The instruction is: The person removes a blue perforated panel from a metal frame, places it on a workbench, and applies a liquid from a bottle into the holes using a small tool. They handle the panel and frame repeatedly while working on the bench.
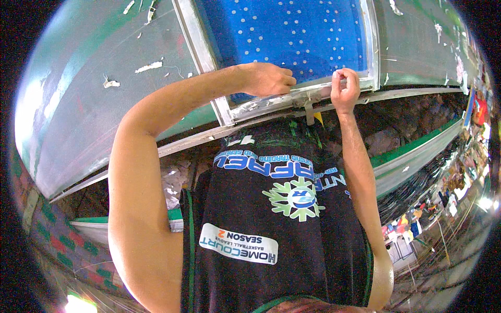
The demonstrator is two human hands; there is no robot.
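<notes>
A screen-printing-style frame (228, 110) with pale rails and a blue mesh-like panel (284, 31) dotted with white spots lies before me. My left hand (269, 79) is closed over the near edge of the panel, its knuckles toward the near rail. To its right, my right hand (345, 91) is closed with thumb and forefinger pinched, above the frame's near right corner. Whatever either set of fingers holds, if anything, is too small or hidden to make out. A metal clip-like piece (309, 108) sits at the middle of the near rail.
The frame rests on a long green table (104, 125) with torn pale scraps (149, 67) stuck to it. A pale rail (177, 145) runs along its near edge, close to my body. Cluttered coloured items (417, 219) lie farther off at the right.
</notes>
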